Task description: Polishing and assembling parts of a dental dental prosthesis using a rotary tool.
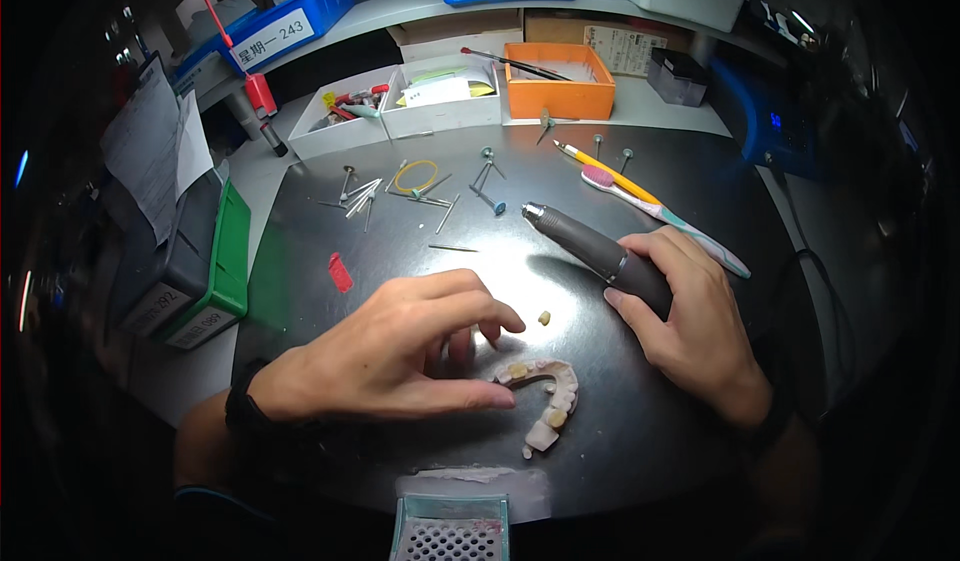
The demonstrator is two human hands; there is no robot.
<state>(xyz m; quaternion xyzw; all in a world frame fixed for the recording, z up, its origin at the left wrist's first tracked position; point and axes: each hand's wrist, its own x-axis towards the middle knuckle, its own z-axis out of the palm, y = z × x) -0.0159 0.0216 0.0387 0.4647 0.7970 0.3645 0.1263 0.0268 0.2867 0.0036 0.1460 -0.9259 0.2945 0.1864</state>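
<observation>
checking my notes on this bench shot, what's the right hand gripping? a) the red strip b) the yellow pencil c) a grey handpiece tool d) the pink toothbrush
c: the right hand is wrapped around the dark end of the grey handpiece tool, whose metal tip points up and left, while the pink toothbrush and yellow pencil lie untouched on the dark mat beyond it.

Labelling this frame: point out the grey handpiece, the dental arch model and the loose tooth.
grey handpiece [590, 246], head view, mid barrel ahead of the right hand
dental arch model [552, 391], head view, right curve of the arch
loose tooth [544, 317], head view, its centre
</observation>
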